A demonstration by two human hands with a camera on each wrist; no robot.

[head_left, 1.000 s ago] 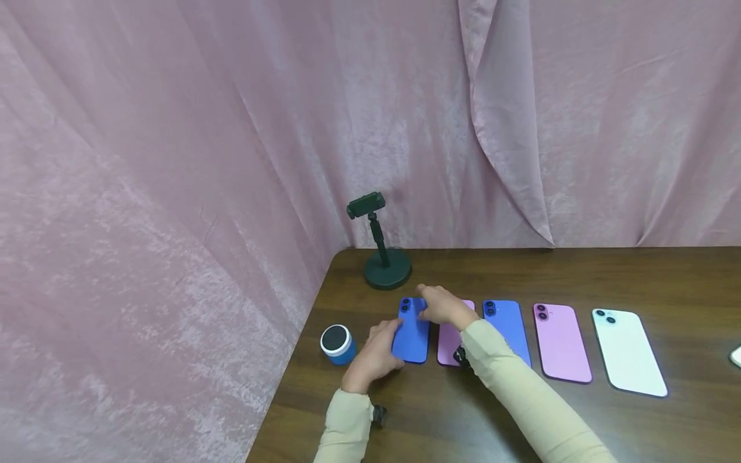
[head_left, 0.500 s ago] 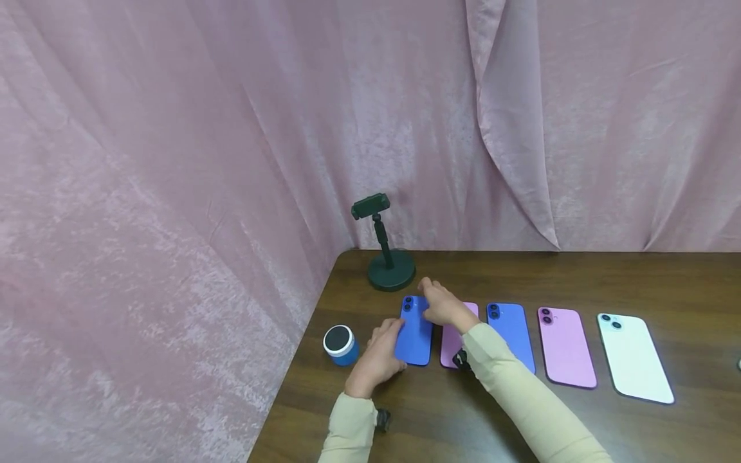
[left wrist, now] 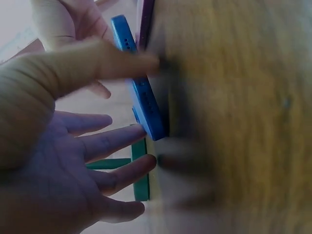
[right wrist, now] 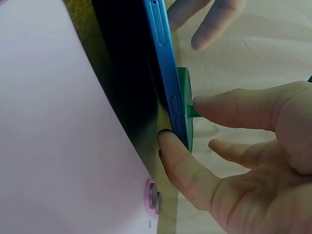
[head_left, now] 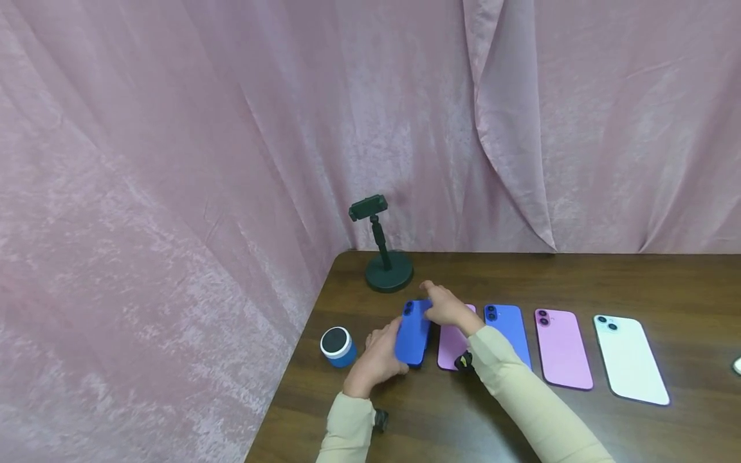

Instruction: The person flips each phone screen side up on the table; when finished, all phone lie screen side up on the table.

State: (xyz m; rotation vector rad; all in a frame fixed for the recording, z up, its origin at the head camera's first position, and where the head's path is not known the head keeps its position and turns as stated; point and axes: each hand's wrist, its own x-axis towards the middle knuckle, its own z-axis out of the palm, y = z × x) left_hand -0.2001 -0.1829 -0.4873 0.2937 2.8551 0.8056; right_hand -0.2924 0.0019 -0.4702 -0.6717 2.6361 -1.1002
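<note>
Stand (head_left: pixel 389 271) at back left of table (head_left: pixel 417 427), head view; jar (head_left: pixel 339 347) nearer, by the left edge. Blue phone (head_left: pixel 412 335) tilted up off the wood, left hand (head_left: pixel 376 360) at its left side, right hand (head_left: pixel 448 308) at its upper right corner. Rightward in a row: near pink phone (head_left: pixel 448 346), second blue phone (head_left: pixel 511 333), far pink phone (head_left: pixel 563 350), white phone (head_left: pixel 632 360). Right sleeve (head_left: pixel 515 392) hides part of the first two. Marks on phone backs too small to read. Back edge runs along the curtain (head_left: pixel 278 128); wood shows between phones, a wide stretch in front. Left wrist view, partly blurred: fingers straight and spread, one tip at the tilted phone, thumb crossing its side. Right wrist view: near pink phone close alongside; index finger against the tilted phone's edge, thumb just off it; cannot tell whether it grips.
</note>
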